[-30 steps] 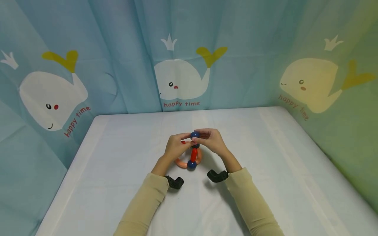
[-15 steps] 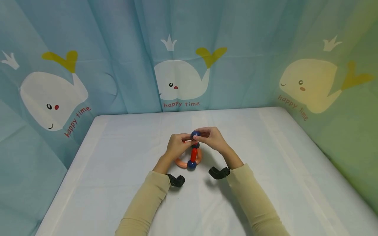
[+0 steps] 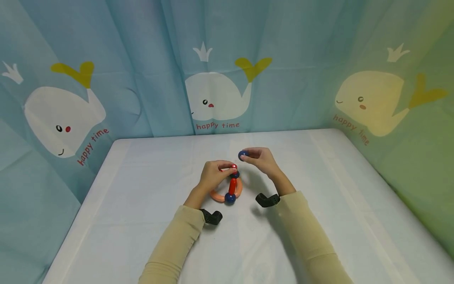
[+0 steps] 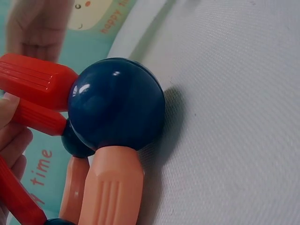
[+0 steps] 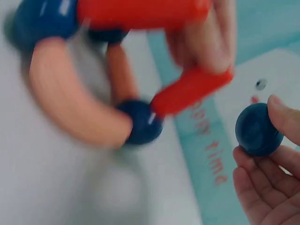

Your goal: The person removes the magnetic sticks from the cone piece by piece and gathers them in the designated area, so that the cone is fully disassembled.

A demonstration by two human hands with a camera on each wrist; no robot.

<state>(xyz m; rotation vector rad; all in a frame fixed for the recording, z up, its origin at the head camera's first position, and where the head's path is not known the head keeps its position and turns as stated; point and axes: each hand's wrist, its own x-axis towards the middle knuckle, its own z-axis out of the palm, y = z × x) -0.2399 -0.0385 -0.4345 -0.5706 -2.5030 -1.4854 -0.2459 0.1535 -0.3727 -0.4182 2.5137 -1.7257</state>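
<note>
On the table stands a magnetic ball-and-rod build: orange curved rods (image 3: pixel 218 197) joined through blue balls, such as the front ball (image 4: pixel 115 103), with red rods (image 3: pixel 232 186) rising from them. My left hand (image 3: pixel 211 175) pinches an upright red rod (image 5: pixel 192 92) at the back of the build, near its top end. My right hand (image 3: pixel 263 161) pinches a loose blue ball (image 5: pixel 257 129) between thumb and fingers, up and to the right of that rod's bare tip. A gap separates the ball from the build in the right wrist view.
The build rests on a white table (image 3: pixel 149 197). Behind and beside the table hangs a blue-green curtain (image 3: pixel 156 79) with whale prints. Each wrist carries a black camera mount (image 3: pixel 267 200), low over the table.
My right hand has pulled the blue ball off the top of the red rod and moved away, up and to the right. My left hand has stayed nearly in place.
</note>
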